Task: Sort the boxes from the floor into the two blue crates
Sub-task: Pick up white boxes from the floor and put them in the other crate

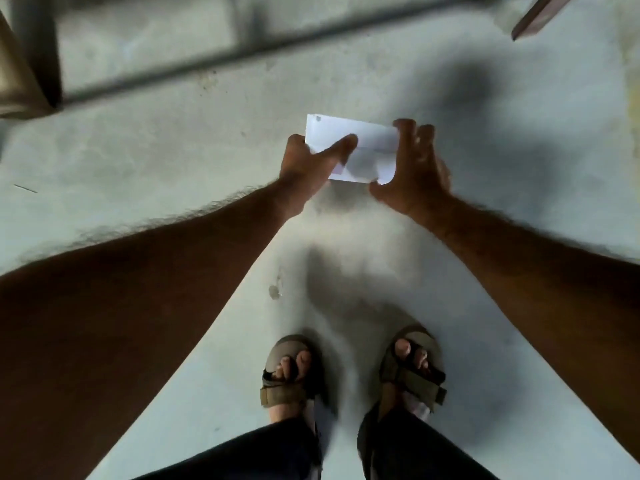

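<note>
The grey concrete floor (pixel 138 161) fills almost all the view, and one long dark bar (pixel 221 60) crosses it at the top, blurred. Two bare forearms reach forward over the floor. Below them stand two feet in two olive strap sandals (pixel 289 372), and two dark trouser legs show at the bottom edge. There is one white box (pixel 367 147), flat and rectangular, held up between the two hands, above the floor in front of the feet. The left hand (pixel 304 168) grips its left end, with the thumb lying across the top face. The right hand (pixel 415 174) has its fingers (pixel 405 128) spread wide around the right end, touching the far corner. No blue crate is in view.
</note>
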### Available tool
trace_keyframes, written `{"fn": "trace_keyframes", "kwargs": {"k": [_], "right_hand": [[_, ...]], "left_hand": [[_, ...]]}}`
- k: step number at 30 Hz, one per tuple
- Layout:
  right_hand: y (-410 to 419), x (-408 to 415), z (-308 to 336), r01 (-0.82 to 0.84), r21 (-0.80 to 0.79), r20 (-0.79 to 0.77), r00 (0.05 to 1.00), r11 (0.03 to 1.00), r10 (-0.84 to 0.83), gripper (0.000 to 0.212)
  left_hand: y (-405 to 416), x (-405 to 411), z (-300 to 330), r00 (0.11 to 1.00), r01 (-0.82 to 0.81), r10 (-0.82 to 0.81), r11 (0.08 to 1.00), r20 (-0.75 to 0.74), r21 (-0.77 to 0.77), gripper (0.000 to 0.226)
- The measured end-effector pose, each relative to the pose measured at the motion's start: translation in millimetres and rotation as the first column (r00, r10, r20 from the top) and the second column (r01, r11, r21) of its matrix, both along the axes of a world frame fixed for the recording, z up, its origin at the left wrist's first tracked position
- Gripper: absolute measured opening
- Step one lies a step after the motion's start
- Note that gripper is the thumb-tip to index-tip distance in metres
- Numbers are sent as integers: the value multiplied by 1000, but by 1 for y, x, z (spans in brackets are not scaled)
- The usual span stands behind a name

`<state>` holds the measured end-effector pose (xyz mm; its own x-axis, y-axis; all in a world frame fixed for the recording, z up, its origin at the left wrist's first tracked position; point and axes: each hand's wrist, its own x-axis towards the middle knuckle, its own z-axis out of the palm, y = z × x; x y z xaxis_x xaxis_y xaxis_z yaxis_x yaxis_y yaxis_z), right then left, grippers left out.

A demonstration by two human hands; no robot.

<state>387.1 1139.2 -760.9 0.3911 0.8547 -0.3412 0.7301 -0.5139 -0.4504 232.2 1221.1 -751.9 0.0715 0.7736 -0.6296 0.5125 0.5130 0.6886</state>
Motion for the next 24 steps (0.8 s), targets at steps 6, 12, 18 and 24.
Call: {"fn": "trace_keyframes", "kwargs": {"k": [6, 12, 18, 24], "right_hand": [[-56, -12, 129, 139, 142, 51, 988, 980, -147, 98], [-111, -11, 280, 314, 215, 71, 939, 925, -336, 99], [-174, -10, 453, 494, 282, 118, 833, 822, -541, 105], [-236, -34, 604, 601, 332, 125, 736, 727, -665, 106]], "left_hand": [[-44, 7, 135, 990, 85, -106, 975, 92, 204, 35], [-84, 36, 286, 977, 163, -193, 947, 87, 277, 54], [-132, 62, 458, 885, 318, -407, 882, 225, 347, 16], [-175, 58, 607, 775, 400, -492, 868, 397, 296, 45]]}}
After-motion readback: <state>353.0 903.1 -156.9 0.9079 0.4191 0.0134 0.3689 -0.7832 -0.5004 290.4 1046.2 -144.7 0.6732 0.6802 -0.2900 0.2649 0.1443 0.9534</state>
